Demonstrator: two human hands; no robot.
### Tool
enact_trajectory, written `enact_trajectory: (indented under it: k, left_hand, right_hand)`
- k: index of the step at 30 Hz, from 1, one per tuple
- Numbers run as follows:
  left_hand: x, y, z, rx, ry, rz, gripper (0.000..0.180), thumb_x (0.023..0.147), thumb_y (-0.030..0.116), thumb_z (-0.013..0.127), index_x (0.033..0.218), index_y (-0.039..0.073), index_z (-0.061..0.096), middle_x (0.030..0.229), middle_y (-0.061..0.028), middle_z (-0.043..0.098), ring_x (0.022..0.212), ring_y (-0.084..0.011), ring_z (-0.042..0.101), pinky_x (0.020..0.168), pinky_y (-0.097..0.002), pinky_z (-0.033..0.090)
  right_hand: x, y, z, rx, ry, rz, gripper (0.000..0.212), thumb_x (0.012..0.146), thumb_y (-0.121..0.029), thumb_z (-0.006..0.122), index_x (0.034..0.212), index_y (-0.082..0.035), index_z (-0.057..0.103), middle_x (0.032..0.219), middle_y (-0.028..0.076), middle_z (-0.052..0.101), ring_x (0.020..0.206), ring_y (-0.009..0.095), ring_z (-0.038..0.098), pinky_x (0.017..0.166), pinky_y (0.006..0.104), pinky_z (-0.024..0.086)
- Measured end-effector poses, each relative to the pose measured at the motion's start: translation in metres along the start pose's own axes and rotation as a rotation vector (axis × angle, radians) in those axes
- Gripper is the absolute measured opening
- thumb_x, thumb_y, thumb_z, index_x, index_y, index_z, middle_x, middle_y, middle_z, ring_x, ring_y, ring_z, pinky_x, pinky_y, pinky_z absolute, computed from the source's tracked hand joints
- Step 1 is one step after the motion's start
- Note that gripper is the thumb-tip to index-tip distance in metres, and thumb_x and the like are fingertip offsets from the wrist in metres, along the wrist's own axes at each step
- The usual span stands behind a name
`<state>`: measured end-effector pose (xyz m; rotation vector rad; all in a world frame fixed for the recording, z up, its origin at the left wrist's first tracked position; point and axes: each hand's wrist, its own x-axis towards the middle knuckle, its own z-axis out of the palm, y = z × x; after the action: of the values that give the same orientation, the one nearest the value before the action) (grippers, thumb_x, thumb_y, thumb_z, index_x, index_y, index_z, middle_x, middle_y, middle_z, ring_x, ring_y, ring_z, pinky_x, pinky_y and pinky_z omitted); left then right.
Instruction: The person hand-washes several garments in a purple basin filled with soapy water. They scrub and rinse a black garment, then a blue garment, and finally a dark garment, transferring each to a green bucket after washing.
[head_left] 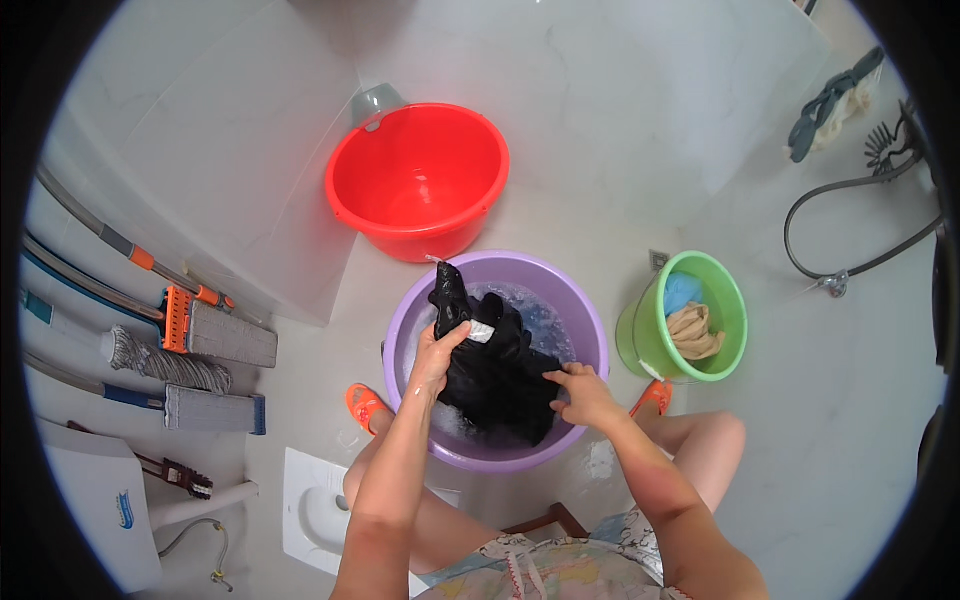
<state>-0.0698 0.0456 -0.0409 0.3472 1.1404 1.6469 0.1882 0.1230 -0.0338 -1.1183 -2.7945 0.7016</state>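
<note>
A wet black garment (500, 390) is bunched in the purple basin (592, 335), partly raised out of sudsy water (540, 318). My left hand (437, 355) is closed on its upper left part, beside a white label (480, 331) on the cloth. A shiny dark end of the garment sticks up past the basin's far left rim. At the right edge of the cloth, my right hand (585, 395) holds it between thumb and fingers, close to the basin's right rim. The lower folds of the garment hide much of the water.
Beyond the purple basin stands a red basin (418, 175) with a grey scoop (375, 105) behind it. To the right, a green bucket (737, 320) contains blue cloth (682, 292) and beige cloth (695, 333). Mops (230, 335) line the left wall, near a squat toilet (320, 515).
</note>
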Motion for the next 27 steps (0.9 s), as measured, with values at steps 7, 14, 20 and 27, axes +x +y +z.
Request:
enact_trajectory:
  k: [7,14,20,27]
  left_hand:
    - [-0.009,-0.002,0.005,0.155,-0.193,-0.119,0.023,0.085,0.016,0.070,0.103,0.003,0.066,0.095,-0.0012,0.066,0.086,-0.0105,0.060,0.079,-0.0272,0.048]
    - [-0.005,-0.001,-0.023,0.274,-0.024,-0.175,0.029,0.086,0.011,0.066,0.113,0.000,0.062,0.102,-0.0061,0.067,0.091,-0.0159,0.063,0.084,-0.0304,0.050]
    - [-0.021,-0.014,-0.034,1.390,-0.069,-0.165,0.075,0.068,0.041,0.078,0.133,0.013,0.053,0.149,-0.0253,0.024,0.133,-0.0452,0.030,0.109,-0.0458,0.032]
    - [-0.044,0.012,0.004,1.289,0.143,0.568,0.051,0.071,0.023,0.077,0.117,0.009,0.060,0.124,-0.0161,0.052,0.114,-0.0321,0.053,0.092,-0.0417,0.045]
  right_hand:
    - [0.059,-0.046,-0.009,0.521,0.245,0.019,0.045,0.082,-0.032,0.068,0.119,-0.007,0.059,0.115,0.020,0.059,0.110,0.038,0.055,0.093,0.0423,0.044]
    - [0.051,0.001,-0.041,0.409,0.661,0.251,0.025,0.088,-0.025,0.063,0.094,-0.001,0.064,0.076,0.013,0.065,0.072,0.026,0.063,0.067,0.0356,0.048]
    - [0.018,0.022,-0.099,0.799,0.651,0.187,0.022,0.094,-0.020,0.058,0.082,-0.001,0.059,0.070,-0.006,0.051,0.065,0.005,0.041,0.058,0.0225,0.035]
    - [0.016,-0.044,-0.120,1.020,0.625,0.205,0.022,0.092,-0.018,0.061,0.078,-0.002,0.059,0.068,-0.007,0.051,0.062,0.004,0.041,0.054,0.0211,0.033]
